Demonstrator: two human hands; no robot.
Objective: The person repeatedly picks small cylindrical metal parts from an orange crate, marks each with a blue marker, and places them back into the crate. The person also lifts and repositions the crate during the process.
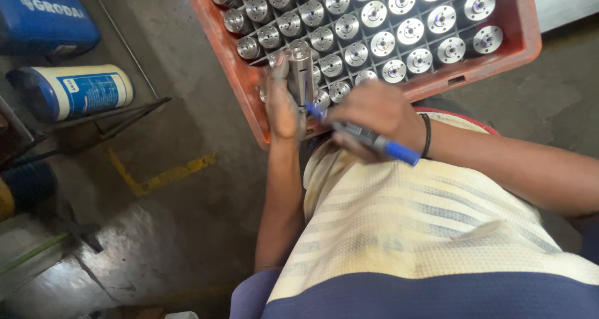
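Observation:
My left hand [284, 107] grips a shiny steel cylinder part [300, 72] and holds it upright over the near corner of an orange plastic crate [228, 57]. My right hand [377, 116], with a black band on the wrist, holds a blue marker pen [365, 138]. The pen's tip touches the lower side of the steel part. The crate has a grid of cells filled with several similar round steel parts [374, 13], seen end-on.
A blue container [40, 19] and a white-and-blue can [78, 91] lie on their sides at the left by a dark metal frame [125, 116]. Yellow paint marks [162, 175] the concrete floor. My striped cream shirt [405, 225] fills the lower right.

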